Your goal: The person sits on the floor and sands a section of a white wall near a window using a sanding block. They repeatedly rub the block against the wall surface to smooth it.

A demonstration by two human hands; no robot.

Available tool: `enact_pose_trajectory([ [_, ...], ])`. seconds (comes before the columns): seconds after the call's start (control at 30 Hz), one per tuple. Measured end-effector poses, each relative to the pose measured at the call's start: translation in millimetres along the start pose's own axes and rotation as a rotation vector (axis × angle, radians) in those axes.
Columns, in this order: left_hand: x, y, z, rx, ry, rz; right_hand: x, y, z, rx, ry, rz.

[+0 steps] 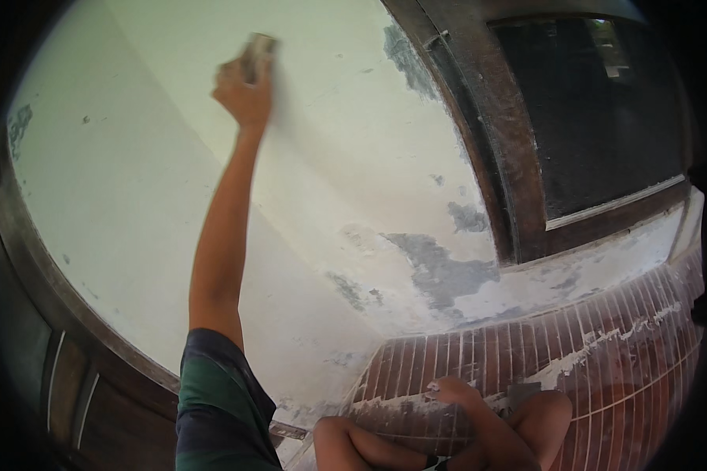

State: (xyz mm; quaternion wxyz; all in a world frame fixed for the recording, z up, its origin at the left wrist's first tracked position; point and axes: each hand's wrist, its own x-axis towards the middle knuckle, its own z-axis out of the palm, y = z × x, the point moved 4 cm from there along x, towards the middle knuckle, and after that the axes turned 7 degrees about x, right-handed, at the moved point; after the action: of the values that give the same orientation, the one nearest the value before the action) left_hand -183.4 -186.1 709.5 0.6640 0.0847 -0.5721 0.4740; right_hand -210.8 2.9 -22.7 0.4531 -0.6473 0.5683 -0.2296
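My left hand is raised high against a pale painted wall, near an inner corner. It grips a small block-like tool, blurred, perhaps a sanding block, pressed on or close to the wall. Grey patches show where paint is gone. Low at the right, my right hand hovers by my bent legs above the tiled floor, its fingers curled; whitish marks show at the fingertips, and whether it holds anything is unclear.
A dark wooden frame with a dark glass pane stands at right; a dark wooden panelled door or frame lies at lower left. Whitish dust and flakes lie on the red-brown tiles. A grey flat piece is beside my knee.
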Motion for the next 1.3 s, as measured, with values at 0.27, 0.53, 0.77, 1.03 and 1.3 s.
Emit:
enact_pose_trajectory([
  [0.27, -85, 69, -19, -0.239, -0.533, 0.704, -13, -2, 1, -0.003, -0.038, -0.006],
  [0.53, 1, 8, 13, 0.1, -0.059, -0.155, -6, -1, -4, -0.014, 0.013, -0.015],
  [0.77, -225, 133, -92, -0.326, -0.698, 0.361, -10, -19, -9, 0.309, 0.1, -0.058],
  [1.03, -396, 266, -361, -0.45, -1.42, -0.284, -46, -47, -20, 1.68, 0.172, 0.051],
  [1.3, -403, 313, -453, -0.582, -1.298, -0.699, -63, -21, 11, 1.35, 0.203, 0.119],
])
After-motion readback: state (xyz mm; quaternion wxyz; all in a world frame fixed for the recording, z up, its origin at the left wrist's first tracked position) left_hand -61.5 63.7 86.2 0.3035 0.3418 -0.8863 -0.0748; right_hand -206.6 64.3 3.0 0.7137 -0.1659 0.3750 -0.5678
